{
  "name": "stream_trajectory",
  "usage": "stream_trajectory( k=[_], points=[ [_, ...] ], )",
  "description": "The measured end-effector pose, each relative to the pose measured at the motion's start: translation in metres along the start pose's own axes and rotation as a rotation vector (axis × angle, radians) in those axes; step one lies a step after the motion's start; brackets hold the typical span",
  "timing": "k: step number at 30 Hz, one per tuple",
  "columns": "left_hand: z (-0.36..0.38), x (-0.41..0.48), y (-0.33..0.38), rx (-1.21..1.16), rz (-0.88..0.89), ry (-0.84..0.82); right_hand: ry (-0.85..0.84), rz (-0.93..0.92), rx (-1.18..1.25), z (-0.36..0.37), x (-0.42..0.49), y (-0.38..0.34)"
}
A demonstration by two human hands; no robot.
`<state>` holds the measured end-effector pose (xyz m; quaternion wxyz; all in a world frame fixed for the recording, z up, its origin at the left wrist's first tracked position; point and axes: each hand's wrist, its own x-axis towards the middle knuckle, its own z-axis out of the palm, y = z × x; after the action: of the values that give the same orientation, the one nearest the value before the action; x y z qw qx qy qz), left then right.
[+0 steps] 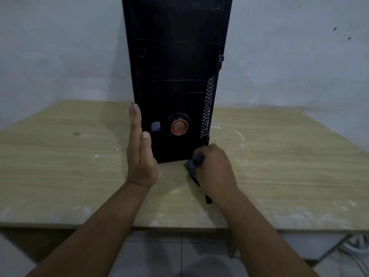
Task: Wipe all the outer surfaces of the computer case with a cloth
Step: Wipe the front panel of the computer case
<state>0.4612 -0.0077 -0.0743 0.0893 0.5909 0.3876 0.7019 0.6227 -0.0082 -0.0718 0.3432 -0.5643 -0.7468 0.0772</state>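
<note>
Pale, scuffed plaster wall (pixel 60 56) fills the background, and in front of it sits a light wooden table (pixel 60 166) with white smears and dusty patches across its top, thickest along the near edge and to the right of the case. A black computer case (pixel 175 66) stands upright at the middle of the table, its back toward the wall and its front panel facing the camera; its top runs out of view. Low on the panel is 1 round button with a red ring (pixel 179 126), and just left of it a small blue sticker (pixel 156 126). A ribbed vent strip (pixel 208 108) runs down the panel's right edge.

2 bare forearms reach in from below. The left hand (pixel 140 156) is held flat and upright, fingers straight and together, lying along the case's lower left side, with the thumb tip resting on the edge of the front panel. The right hand (pixel 215 168) sits at the case's lower right front corner, knuckles up, its fingers curled around a bunched dark cloth (pixel 192 165) that presses against the base of the case and touches the tabletop. A dark tail of the cloth shows below the wrist.

Below the table edge, pale floor tiles (pixel 159 252) are visible, and some white cables (pixel 355 248) lie at the lower right.
</note>
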Motion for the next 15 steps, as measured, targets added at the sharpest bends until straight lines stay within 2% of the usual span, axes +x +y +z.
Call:
stream_trajectory(
  k=[6,9,12,15],
  points=[
    [-0.001,0.003,0.002,-0.150,-0.040,0.038,0.113,0.120,-0.015,0.014,-0.007,-0.019],
    [-0.002,0.004,-0.001,-0.211,-0.075,0.061,0.126,0.025,-0.017,0.032,-0.014,-0.044],
    [-0.007,0.007,-0.007,-0.292,-0.128,0.090,0.054,-0.078,0.075,0.044,-0.019,-0.063],
    [-0.011,0.008,-0.007,-0.318,-0.172,0.123,-0.134,-0.212,0.215,0.044,-0.019,-0.070]
  ],
)
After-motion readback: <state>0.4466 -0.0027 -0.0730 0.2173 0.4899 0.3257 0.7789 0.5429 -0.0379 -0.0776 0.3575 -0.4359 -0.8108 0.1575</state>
